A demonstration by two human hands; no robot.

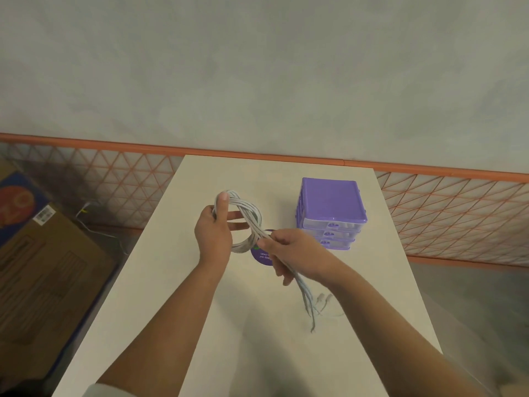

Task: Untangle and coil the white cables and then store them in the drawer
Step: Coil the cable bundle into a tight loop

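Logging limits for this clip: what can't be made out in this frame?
- Head view: how many white cables there are; strands overlap between the left hand and right hand.
- Purple sticker: covered by the right hand and the cables, print too small.
- Purple drawer unit: contents blurred behind the fronts.
- Cable ends: blurred, plugs unclear.

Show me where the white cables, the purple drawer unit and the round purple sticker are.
white cables (248, 217): head view, on the coiled loop.
purple drawer unit (332, 200): head view, on its top panel.
round purple sticker (262, 257): head view, on its visible lower part.
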